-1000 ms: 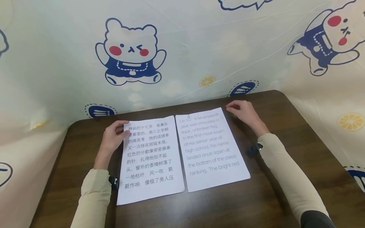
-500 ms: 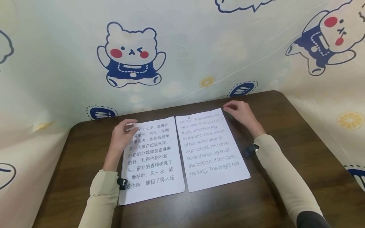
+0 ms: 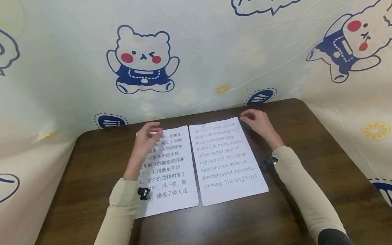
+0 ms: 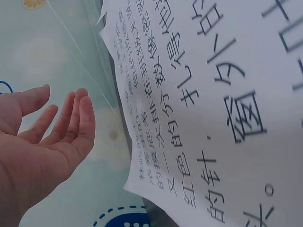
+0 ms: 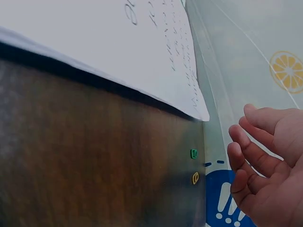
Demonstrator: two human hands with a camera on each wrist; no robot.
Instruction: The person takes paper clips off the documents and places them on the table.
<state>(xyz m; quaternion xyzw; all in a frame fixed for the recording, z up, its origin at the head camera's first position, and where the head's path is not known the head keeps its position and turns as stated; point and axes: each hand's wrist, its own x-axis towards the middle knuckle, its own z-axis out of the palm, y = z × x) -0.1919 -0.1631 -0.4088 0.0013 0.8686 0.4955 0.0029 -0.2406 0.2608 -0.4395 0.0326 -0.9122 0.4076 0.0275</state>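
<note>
Two stacks of white paper lie side by side on a dark wooden table [image 3: 232, 217]. Chinese text covers the left stack [image 3: 168, 170], and English text the right stack [image 3: 228, 156]. Over the upper left part of the Chinese pages is my left hand [image 3: 147, 137], fingers loosely bent and holding nothing; it hides some of the text. My right hand [image 3: 258, 120] hovers just off the top right corner of the English pages, with bare space between thumb and fingers [image 5: 239, 135]. A thin hooked clip [image 3: 203, 126] shows at the English stack's top edge.
Small green [image 5: 193, 153] and yellow loops [image 5: 195, 178], like paper clips, lie on the table near the right hand. Behind the table's back edge hangs a pale curtain [image 3: 202, 44] printed with bears and orange slices. Each wrist wears a dark device [image 3: 143, 193].
My left hand has let go of the Chinese stack's left edge and moved right and up over its pages. The right hand has shifted only slightly left.
</note>
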